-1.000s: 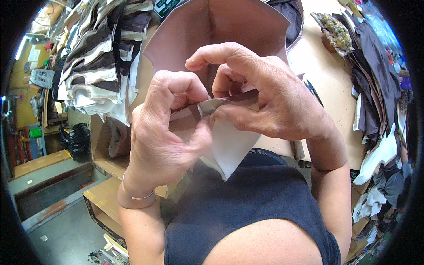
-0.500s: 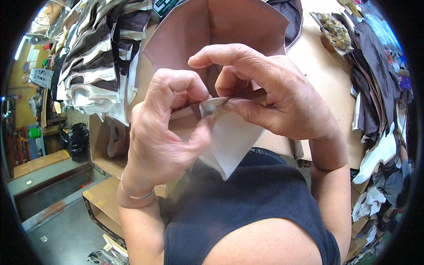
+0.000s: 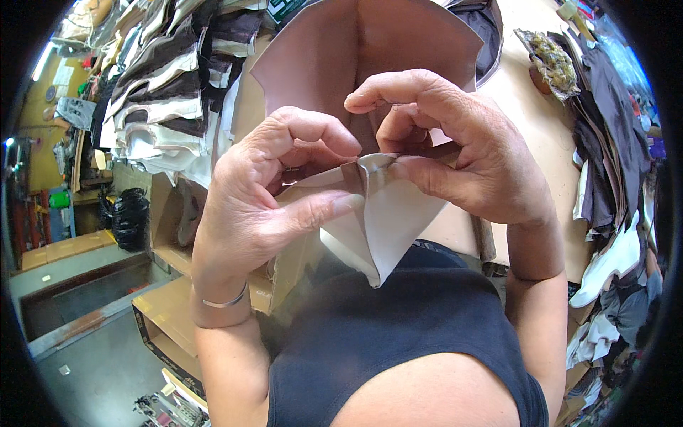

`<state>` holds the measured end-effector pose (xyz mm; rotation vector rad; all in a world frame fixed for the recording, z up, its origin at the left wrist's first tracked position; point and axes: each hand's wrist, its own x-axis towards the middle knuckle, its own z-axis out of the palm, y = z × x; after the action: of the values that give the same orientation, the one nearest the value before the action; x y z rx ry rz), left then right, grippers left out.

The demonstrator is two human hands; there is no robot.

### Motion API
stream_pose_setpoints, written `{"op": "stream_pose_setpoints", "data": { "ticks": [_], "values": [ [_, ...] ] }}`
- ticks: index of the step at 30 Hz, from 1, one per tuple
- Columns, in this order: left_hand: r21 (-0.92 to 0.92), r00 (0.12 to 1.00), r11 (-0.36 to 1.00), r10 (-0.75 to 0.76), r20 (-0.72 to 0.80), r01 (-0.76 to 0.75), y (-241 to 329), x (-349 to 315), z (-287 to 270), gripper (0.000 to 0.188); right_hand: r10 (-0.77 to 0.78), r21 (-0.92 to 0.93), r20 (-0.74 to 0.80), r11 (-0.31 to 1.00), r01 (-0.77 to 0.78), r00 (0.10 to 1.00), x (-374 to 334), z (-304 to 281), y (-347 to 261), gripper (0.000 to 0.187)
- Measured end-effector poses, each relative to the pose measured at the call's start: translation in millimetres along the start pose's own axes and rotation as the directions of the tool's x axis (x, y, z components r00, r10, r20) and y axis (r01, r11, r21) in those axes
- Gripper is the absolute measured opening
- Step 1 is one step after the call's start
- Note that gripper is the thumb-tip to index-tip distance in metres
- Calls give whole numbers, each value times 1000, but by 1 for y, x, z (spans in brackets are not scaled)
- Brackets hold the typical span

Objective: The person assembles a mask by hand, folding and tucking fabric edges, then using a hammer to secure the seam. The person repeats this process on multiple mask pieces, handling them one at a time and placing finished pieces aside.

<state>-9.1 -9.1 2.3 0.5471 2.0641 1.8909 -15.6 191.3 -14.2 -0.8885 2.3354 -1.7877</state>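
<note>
Between my hands is a seamed leather piece [image 3: 409, 206], pinkish brown on one side and pale cream on the other. Its pale part hangs to a point in front of my dark top, with a ridge running down the middle. My left hand [image 3: 263, 185] holds the left side, thumb laid on the face near the ridge and fingers curled behind. At the upper edge, just right of the ridge, my right hand [image 3: 473, 153] pinches the leather between thumb and bent fingers; its index finger arches free above. The brown part spreads out beyond my hands; their undersides are hidden.
Stacked brown and white cut pieces [image 3: 160, 107] lie at the far left. More dark pieces [image 3: 605, 135] hang along the right edge of the tan table [image 3: 530, 142], beside a crusted yellowish lump [image 3: 548, 64]. Cardboard boxes [image 3: 167, 313] stand at lower left, near a black bag [image 3: 129, 219].
My left thumb has moved up and flattened against the leather beside the ridge. The folded-over upper edge has turned, so more of the ridge shows. Both hands sit slightly farther right in view.
</note>
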Motion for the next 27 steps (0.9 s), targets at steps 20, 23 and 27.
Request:
{"op": "stream_pose_setpoints", "data": {
  "ticks": [20,23,27],
  "values": [
    [361,982,922,-174,71,138,5,7,9,16,-28,23,1,999,28,1000,-1,1,2,51],
    [307,977,936,-203,71,172,7,10,8,18,-11,40,7,999,11,1000,-1,-1,4,51],
    [140,952,953,-284,114,267,12,11,4,12,-34,89,4,995,33,999,0,1,5,50]
  ]
}}
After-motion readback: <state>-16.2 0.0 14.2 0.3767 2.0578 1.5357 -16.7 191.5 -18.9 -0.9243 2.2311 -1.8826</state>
